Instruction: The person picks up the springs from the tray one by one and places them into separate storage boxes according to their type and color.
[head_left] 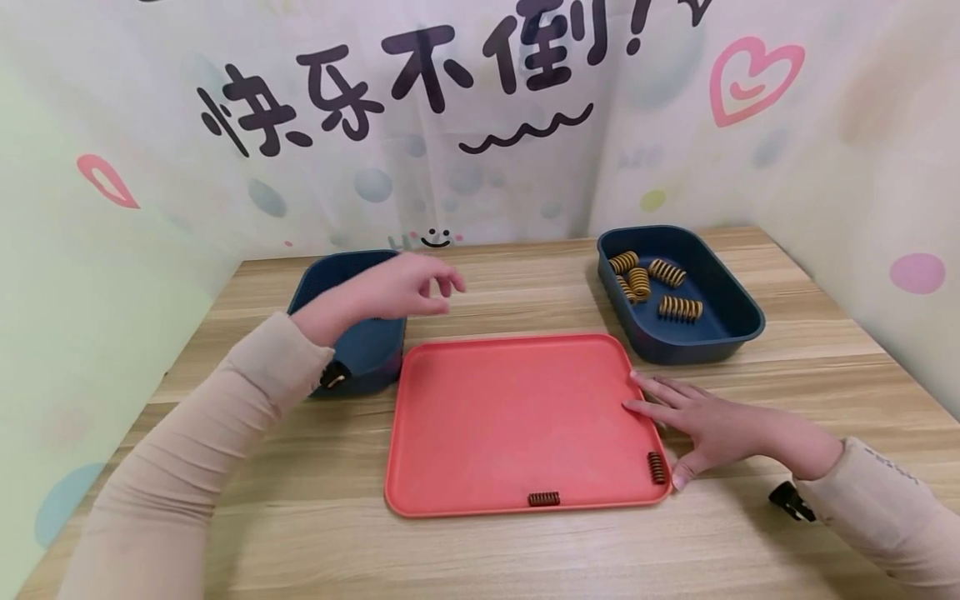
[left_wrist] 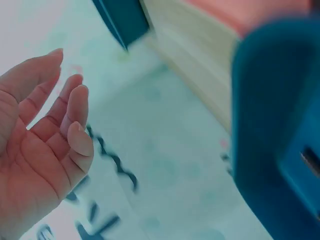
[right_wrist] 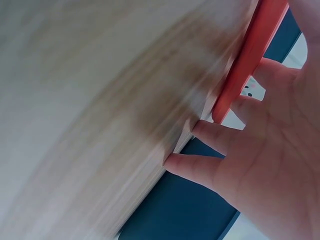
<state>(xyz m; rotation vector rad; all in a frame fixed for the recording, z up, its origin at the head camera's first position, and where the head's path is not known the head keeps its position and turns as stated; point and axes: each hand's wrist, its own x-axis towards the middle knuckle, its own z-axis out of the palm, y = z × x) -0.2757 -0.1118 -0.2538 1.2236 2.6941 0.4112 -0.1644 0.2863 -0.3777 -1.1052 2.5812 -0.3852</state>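
My left hand (head_left: 397, 286) hovers over the blue bin (head_left: 378, 375) on the left, fingers loosely bent and nothing between them. In the left wrist view its palm is bare, and a small dark object (left_wrist: 311, 160) shows inside that bin. My right hand (head_left: 712, 425) lies spread at the right edge of the red tray (head_left: 517, 417), fingertips on its rim and thumb by the near right corner. One small dark coil spring (head_left: 656, 467) lies along the tray's right edge, close to the thumb. Another dark spring (head_left: 543, 498) lies along the near edge.
A second blue bin (head_left: 723, 300) stands at the back right, holding several larger gold springs (head_left: 680, 308). All stand on a wood-grain table (head_left: 487, 550). A printed curtain (head_left: 517, 192) hangs behind the table and along both sides.
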